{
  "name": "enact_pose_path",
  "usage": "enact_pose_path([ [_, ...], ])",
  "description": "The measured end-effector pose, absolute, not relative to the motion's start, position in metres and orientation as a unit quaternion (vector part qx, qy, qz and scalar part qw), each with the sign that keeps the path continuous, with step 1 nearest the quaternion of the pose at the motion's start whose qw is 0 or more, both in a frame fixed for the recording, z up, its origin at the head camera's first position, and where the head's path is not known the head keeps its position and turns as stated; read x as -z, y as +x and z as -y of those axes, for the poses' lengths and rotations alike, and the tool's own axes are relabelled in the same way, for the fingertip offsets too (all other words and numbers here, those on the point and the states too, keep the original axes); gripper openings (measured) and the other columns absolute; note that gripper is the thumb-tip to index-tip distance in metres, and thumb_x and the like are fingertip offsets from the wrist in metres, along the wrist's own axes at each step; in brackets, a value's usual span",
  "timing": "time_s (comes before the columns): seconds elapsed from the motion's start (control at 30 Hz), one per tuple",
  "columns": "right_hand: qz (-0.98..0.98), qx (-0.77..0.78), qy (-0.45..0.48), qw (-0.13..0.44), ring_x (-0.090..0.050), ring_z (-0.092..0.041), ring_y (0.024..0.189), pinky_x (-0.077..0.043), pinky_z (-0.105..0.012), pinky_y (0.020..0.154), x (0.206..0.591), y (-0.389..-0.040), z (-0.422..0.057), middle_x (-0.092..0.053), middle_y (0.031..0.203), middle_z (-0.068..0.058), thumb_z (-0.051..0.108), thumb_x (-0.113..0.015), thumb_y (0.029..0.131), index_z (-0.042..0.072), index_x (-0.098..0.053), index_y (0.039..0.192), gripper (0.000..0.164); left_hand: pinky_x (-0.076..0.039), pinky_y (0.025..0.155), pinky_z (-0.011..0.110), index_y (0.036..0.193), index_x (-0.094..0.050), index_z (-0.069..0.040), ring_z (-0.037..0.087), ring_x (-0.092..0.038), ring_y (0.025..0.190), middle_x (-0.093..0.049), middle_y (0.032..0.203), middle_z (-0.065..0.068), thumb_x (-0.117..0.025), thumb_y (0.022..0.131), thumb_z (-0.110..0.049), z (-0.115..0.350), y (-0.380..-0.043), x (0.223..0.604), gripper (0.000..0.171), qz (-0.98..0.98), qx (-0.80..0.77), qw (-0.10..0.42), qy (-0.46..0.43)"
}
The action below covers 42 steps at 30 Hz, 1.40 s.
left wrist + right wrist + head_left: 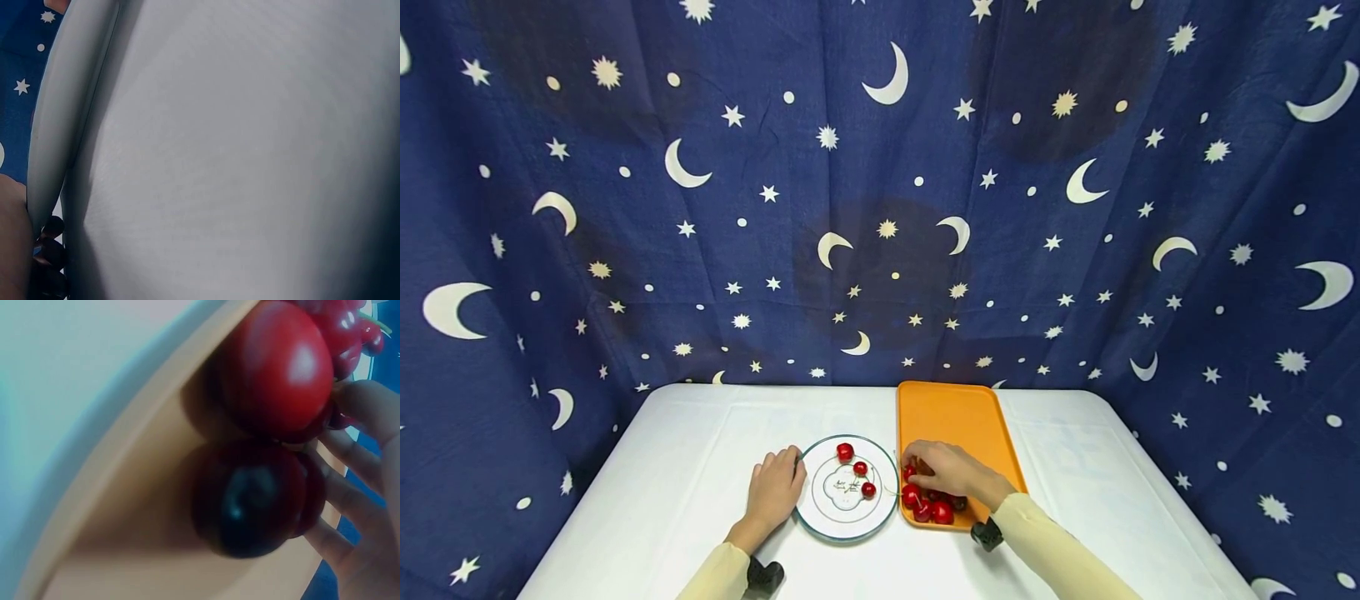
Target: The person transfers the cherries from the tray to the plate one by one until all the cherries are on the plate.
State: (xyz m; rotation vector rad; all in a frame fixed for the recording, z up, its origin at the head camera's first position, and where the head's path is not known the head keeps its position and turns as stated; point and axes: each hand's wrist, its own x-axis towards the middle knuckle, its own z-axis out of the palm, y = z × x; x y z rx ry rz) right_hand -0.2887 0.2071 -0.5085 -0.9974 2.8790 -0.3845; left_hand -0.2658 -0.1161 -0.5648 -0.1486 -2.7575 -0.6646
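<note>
My left hand (775, 483) grips the left rim of a white plate (820, 517) with a blue-green edge. In the left wrist view the plate's side (65, 119) stands close, with dark fingertips (53, 253) against it. Red cherries (845, 452) lie on the plate, three in all. Over the near left part of an orange tray (951, 408), my right hand (951, 468) has its thumb and curled fingers around a cherry (910, 472). Several cherries (942, 512) crowd below it; a bright red one (281, 369) and a dark one (244, 500) fill the right wrist view.
A white cloth covers the table (1075, 467). Plate and tray stand side by side, their rims nearly meeting. Behind and at both sides hangs a dark blue curtain (880, 167) with moons and stars.
</note>
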Motion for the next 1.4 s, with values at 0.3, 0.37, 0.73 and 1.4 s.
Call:
enact_pose_path([
  [0.3, -0.941, 0.12, -0.314, 0.029, -0.052, -0.004, 0.083, -0.055, -0.031, 0.083, 0.508, -0.283, -0.209, -0.062, 0.103, 0.008, 0.028, -0.07, 0.097, 0.022, -0.07, 0.114, 0.018, -0.032, 0.071, 0.034, 0.104, -0.065, -0.009, 0.021, -0.05, 0.081, -0.07, 0.096, 0.006, -0.054, 0.1, -0.022, 0.117, -0.267, 0.577, 0.017, 0.953, 0.239, 0.181, -0.05],
  [0.37, -0.944, 0.122, -0.306, 0.026, -0.053, -0.005, 0.083, -0.056, -0.033, 0.084, 0.508, -0.282, -0.208, -0.062, 0.103, 0.007, 0.028, -0.07, 0.097, 0.02, -0.069, 0.112, 0.017, -0.032, 0.072, 0.034, 0.104, -0.065, -0.009, 0.021, -0.05, 0.081, -0.07, 0.096, 0.006, -0.053, 0.1, -0.023, 0.117, -0.268, 0.579, 0.018, 0.951, 0.241, 0.186, -0.05],
  [0.73, -0.953, 0.141, -0.266, 0.024, -0.052, -0.006, 0.083, -0.054, -0.032, 0.082, 0.513, -0.283, -0.205, -0.064, 0.102, 0.008, 0.025, -0.067, 0.098, 0.02, -0.065, 0.111, 0.013, -0.032, 0.072, 0.034, 0.106, -0.065, -0.01, 0.019, -0.049, 0.081, -0.07, 0.098, 0.006, -0.054, 0.101, -0.022, 0.117, -0.264, 0.572, 0.017, 0.955, 0.243, 0.162, -0.046],
  [1.4, -0.949, 0.126, -0.284, -0.05, -0.057, -0.005, 0.079, -0.056, -0.031, 0.075, 0.511, -0.291, -0.205, -0.069, 0.099, 0.007, 0.024, -0.07, 0.097, 0.021, -0.072, 0.1, 0.005, -0.032, 0.071, 0.035, 0.105, -0.065, -0.009, 0.021, -0.05, 0.08, -0.07, 0.096, 0.007, -0.055, 0.1, -0.021, 0.117, -0.267, 0.57, 0.016, 0.953, 0.237, 0.178, -0.059],
])
